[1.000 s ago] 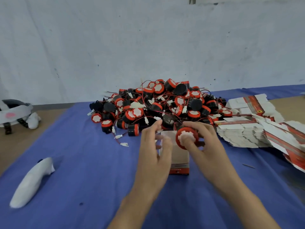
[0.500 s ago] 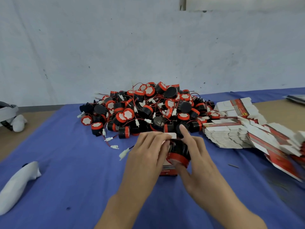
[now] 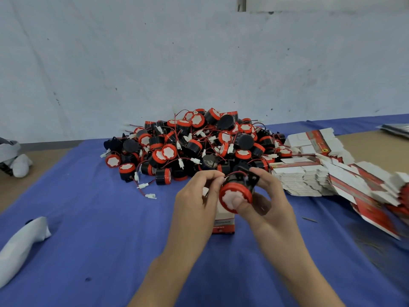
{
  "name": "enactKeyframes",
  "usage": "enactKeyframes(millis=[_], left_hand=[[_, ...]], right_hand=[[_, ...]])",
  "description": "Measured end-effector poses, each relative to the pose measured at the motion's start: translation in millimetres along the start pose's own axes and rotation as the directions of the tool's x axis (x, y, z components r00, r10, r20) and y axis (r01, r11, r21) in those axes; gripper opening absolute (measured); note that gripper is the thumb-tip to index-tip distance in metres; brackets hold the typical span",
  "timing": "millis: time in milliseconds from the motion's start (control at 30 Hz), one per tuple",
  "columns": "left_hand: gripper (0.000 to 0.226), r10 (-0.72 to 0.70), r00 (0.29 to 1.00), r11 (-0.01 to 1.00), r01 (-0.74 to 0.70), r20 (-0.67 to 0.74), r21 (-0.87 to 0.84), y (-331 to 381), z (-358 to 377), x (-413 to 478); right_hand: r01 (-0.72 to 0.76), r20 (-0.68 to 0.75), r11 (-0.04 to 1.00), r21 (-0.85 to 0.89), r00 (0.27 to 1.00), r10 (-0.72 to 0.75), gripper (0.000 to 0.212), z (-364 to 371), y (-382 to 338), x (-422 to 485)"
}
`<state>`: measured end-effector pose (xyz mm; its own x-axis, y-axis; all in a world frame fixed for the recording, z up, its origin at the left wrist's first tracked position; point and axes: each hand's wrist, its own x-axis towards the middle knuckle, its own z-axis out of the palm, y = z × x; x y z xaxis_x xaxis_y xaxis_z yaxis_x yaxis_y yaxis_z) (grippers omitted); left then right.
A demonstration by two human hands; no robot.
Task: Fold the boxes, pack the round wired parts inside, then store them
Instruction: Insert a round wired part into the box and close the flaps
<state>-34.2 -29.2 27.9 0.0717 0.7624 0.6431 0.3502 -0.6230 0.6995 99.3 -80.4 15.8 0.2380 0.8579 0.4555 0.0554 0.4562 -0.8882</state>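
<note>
My right hand (image 3: 264, 203) grips a round black part with a red rim and white face (image 3: 230, 196), its face turned toward me, thumb on the white face. My left hand (image 3: 195, 200) pinches the part's red wire at its top edge. Behind and below both hands stands a small white box with a red base (image 3: 223, 224), mostly hidden. A large pile of the same round wired parts (image 3: 194, 142) lies just beyond. Stacks of flat unfolded boxes (image 3: 309, 173) spread out to the right.
A blue cloth (image 3: 99, 229) covers the table. A white rounded object (image 3: 20, 247) lies at the left front. Another white and grey item (image 3: 13, 158) sits at the far left edge. Loose white connectors (image 3: 148, 191) trail from the pile.
The part's white face has turned back toward me from sideways, and my left hand now pinches its wire. The view has shifted slightly left.
</note>
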Motion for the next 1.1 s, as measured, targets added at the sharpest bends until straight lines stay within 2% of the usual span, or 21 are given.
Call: enactKeyframes(millis=[100,300,433,500,733,867,1100], left_hand=[[0.013,-0.023,0.999,0.999,0.024,0.036,-0.036,1.4,2.4,-1.6],[0.028,-0.033,0.999,0.990,0.033,0.001,-0.138,9.0,14.8,-11.7],[0.033,-0.180,0.982,0.918,0.188,0.055,-0.348,18.4,20.6,-18.2],[0.032,-0.237,0.967,0.874,0.253,0.092,-0.414,20.6,20.0,-18.9],[0.048,-0.238,0.959,0.864,0.281,0.152,-0.418,20.0,23.7,-26.3],[0.041,-0.255,0.961,0.842,0.275,0.108,-0.464,18.7,21.8,-26.0],[0.024,-0.348,0.936,0.750,0.309,0.048,-0.585,19.1,11.1,-18.6]], right_hand=[[-0.027,-0.071,0.993,0.119,0.997,0.036,0.050,-2.2,-1.2,2.6],[-0.087,-0.163,0.931,0.354,0.975,0.153,0.066,5.8,8.1,7.3],[-0.101,-0.190,0.805,0.585,0.948,0.257,0.057,19.0,8.2,9.8],[-0.107,-0.196,0.755,0.647,0.934,0.300,0.056,23.3,6.9,11.2],[-0.171,-0.186,0.746,0.644,0.910,0.370,0.063,34.5,6.5,8.0],[-0.183,-0.172,0.737,0.650,0.910,0.378,0.064,41.1,5.5,7.5],[-0.131,-0.220,0.815,0.565,0.928,0.302,0.066,51.9,2.4,13.4]])
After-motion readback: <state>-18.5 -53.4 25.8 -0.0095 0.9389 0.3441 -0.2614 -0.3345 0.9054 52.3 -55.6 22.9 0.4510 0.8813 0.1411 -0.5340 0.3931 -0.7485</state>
